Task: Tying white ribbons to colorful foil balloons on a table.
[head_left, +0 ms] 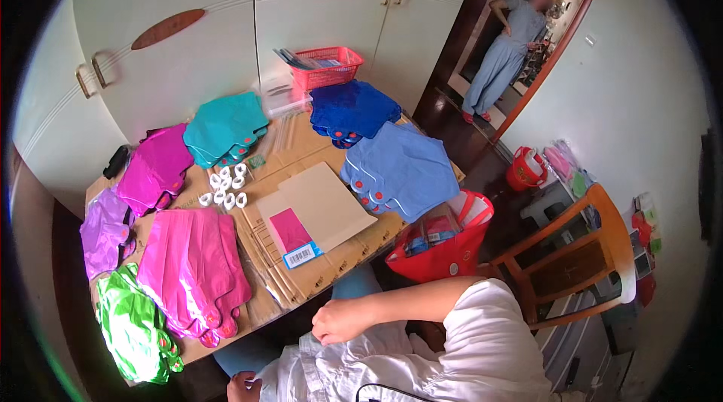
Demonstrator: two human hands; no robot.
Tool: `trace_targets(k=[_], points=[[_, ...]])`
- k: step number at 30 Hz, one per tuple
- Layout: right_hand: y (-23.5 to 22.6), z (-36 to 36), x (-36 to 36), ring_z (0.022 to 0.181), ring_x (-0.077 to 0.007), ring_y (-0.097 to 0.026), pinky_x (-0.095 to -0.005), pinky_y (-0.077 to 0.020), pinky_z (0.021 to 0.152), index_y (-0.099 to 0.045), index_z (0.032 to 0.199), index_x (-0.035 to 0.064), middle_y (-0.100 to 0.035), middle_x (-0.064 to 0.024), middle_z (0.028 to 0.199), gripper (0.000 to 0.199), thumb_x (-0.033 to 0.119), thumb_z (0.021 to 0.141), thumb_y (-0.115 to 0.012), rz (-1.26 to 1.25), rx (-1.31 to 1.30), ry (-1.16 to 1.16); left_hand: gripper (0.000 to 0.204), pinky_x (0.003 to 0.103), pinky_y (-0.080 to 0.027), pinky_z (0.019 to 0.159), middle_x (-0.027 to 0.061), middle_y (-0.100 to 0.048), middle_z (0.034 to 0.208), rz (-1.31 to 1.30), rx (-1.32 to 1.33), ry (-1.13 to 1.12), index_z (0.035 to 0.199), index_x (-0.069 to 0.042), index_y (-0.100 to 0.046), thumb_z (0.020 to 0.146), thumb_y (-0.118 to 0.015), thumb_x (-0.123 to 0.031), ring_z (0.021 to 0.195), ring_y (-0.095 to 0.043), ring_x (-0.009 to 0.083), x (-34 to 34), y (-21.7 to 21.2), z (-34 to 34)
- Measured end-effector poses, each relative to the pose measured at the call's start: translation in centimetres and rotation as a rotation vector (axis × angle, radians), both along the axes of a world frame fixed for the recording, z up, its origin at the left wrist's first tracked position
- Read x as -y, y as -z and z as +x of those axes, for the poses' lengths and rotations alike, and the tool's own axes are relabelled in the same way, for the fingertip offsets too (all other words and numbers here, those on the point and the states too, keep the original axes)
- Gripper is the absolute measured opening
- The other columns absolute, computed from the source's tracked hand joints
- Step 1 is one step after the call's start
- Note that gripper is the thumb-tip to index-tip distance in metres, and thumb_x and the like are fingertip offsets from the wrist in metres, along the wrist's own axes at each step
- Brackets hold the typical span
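My right hand [343,320] is curled closed over the front of my white top, just off the near table edge. If it holds anything, its fingers hide it. My left hand [242,387] shows only partly at the lower edge, beside the top's hem, and its fingers are mostly hidden. On the table before me lies a flat beige card sheet [331,206]. At its near left is a magenta piece [289,229] with a blue-and-white barcode label [302,255]. Several small white rings or rolls [226,183] sit in a cluster left of the card.
Piles of shiny flat pieces surround the card: pink [197,266], green [135,327], lilac [107,232], purple [157,165], teal [226,127], dark blue [354,110], light blue [403,168]. A red basket [348,70], red bag [474,232] and wooden chair [621,251] stand nearby. A person [516,40] stands in the doorway.
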State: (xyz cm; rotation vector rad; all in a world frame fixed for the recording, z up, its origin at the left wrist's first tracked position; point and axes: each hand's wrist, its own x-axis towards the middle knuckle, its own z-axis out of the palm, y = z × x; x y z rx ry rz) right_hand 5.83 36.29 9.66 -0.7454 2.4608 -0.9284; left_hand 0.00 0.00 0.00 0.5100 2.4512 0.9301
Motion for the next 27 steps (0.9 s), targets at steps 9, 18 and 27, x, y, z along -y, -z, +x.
trace_targets(k=[9, 18, 27], points=[[7.5, 0.7, 0.5, 0.074, -0.0341, -0.062, -0.0452, -0.0487, 0.065, -0.064, 0.074, 0.0015, -0.063, -0.0167, 0.074, 0.016, 0.017, 0.074, -0.060, 0.112, 0.145, 0.004, 0.028, 0.041, -0.049, 0.072, 0.0221, -0.064, 0.092, 0.007, 0.027, 0.077, 0.097, -0.001, -0.064, 0.077, -0.063, -0.020, 0.084, -0.063, 0.0357, 0.4, -0.1, 2.2], [11.9, 0.7, 0.7, 0.086, -0.0341, -0.059, -0.0444, -0.0467, 0.074, -0.062, 0.083, 0.0024, -0.060, -0.0169, 0.087, 0.018, 0.017, 0.072, -0.062, 0.183, 0.220, 0.094, 0.019, 0.041, -0.049, 0.069, 0.0194, -0.064, 0.088, -0.133, -0.195, 0.219, 0.092, -0.003, -0.065, 0.080, -0.061, -0.016, 0.079, -0.061, 0.0361, 0.9, 1.1, 1.6], [13.3, 1.2, 0.5, 0.100, -0.0358, -0.053, -0.0465, -0.0426, 0.085, -0.056, 0.097, 0.0030, -0.054, -0.0188, 0.100, 0.031, 0.023, 0.074, -0.064, 0.236, 0.125, 0.173, 0.015, 0.042, -0.048, 0.067, 0.0181, -0.064, 0.085, -0.135, -0.279, 0.212, 0.088, -0.005, -0.065, 0.081, -0.061, -0.017, 0.076, -0.060, 0.0368, 1.3, 1.8, 1.7]])
